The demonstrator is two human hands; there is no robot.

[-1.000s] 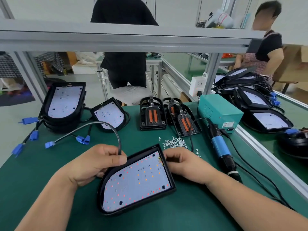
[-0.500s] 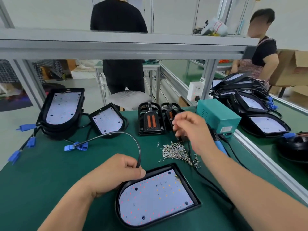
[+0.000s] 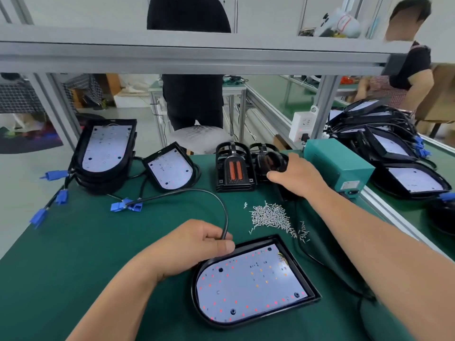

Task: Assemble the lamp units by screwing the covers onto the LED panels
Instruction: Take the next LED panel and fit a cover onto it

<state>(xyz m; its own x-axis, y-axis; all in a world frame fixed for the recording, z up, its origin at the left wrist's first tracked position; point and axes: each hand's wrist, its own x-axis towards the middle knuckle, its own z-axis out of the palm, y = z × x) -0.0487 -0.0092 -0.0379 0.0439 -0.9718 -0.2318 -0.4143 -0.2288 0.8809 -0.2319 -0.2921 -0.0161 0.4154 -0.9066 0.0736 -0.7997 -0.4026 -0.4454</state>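
Lying flat near front edge of desk [image 3: 73, 254]: LED panel [image 3: 253, 284], white face up, red and orange dots showing. Our left hand [image 3: 192, 244] sits at panel's back-left rim, fingers curled round black cable [image 3: 197, 191], which arcs to blue connector [image 3: 125, 206]. Our right hand [image 3: 295, 175] is at back edge, fingers and thumb wrapped on black cover [image 3: 269, 159], just beside stack of covers [image 3: 234, 168]. Screw pile [image 3: 270, 215] lies between panel and covers. We note teal box [image 3: 337, 166] at right edge and panel stack [image 3: 105, 148] at back-left corner.
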